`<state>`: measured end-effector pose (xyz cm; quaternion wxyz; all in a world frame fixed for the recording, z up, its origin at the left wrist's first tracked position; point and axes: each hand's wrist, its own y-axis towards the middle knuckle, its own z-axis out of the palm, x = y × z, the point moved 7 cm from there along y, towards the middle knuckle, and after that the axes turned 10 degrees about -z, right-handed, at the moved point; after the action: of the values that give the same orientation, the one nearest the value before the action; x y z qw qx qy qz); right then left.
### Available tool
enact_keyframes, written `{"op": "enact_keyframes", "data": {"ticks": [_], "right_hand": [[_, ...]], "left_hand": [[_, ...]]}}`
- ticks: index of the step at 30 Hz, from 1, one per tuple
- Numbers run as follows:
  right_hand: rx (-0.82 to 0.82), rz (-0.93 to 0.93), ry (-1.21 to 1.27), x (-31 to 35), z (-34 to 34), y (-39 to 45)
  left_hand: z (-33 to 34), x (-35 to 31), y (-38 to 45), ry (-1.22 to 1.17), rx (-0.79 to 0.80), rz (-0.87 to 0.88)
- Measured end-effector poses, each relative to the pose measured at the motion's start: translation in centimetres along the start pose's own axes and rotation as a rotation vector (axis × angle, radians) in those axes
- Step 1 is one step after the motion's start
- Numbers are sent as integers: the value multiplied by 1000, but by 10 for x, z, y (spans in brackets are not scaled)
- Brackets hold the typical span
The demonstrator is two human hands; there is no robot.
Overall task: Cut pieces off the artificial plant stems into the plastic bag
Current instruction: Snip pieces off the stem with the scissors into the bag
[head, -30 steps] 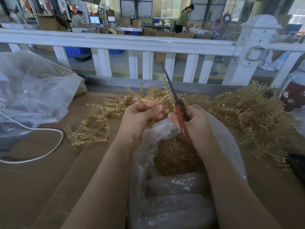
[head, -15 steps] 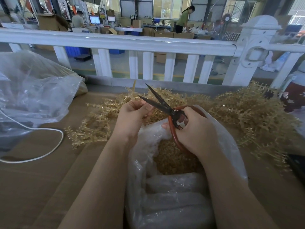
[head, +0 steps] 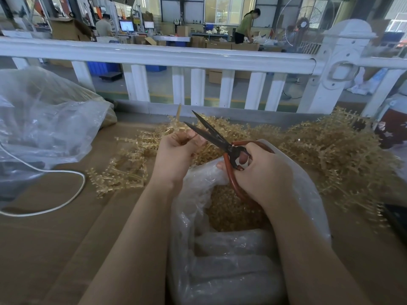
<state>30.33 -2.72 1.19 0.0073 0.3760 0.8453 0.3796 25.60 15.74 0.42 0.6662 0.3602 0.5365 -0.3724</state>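
Observation:
My left hand (head: 176,154) pinches a thin golden plastic stem (head: 178,116) that sticks up above its fingers. My right hand (head: 262,170) grips red-handled scissors (head: 211,133) with the dark blades parted, their tips beside the stem just above my left fingers. Below both hands stands an open clear plastic bag (head: 308,194) with a heap of small golden cut pieces (head: 229,208) inside. Loose golden stems lie in a pile on the right (head: 330,150) and in a smaller cluster on the left (head: 123,172).
The work surface is brown cardboard (head: 55,238). A large crumpled clear bag (head: 44,119) sits at the left with a white cable (head: 66,197) looping in front. A white railing (head: 176,56) runs along the far edge. A dark object (head: 396,216) lies at the right edge.
A second ago the scissors stood upright with blades together; they swung down towards my left hand and opened. My left hand has barely moved with the stem.

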Motion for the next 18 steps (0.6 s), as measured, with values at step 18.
{"op": "enact_keyframes", "data": {"ticks": [18], "right_hand": [[-69,-17,-7,-2,2,-1]], "left_hand": [[-2,-2,0,-7,-10,22]]}}
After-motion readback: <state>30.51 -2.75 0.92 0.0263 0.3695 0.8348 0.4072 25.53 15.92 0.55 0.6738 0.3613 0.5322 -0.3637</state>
